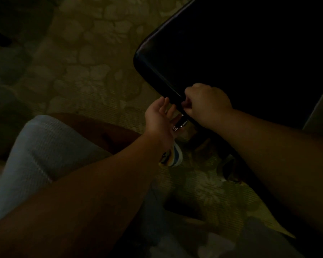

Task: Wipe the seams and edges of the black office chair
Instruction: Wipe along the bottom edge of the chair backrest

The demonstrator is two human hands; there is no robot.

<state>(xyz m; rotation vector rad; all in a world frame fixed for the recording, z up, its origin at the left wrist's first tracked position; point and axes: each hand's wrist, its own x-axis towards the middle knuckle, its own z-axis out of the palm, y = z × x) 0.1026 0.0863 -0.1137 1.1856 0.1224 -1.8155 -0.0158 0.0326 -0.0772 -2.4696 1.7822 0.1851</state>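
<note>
Black and glossy, the office chair seat (241, 58) fills the upper right, its rounded edge running down toward the hands. At that edge the right hand (207, 106) is curled, fingers pinched against the rim (whether a cloth is inside is too dark to tell). Just beside it the left hand (159, 116) is spread, fingers relaxed, above the patterned carpet (86, 71).
</note>
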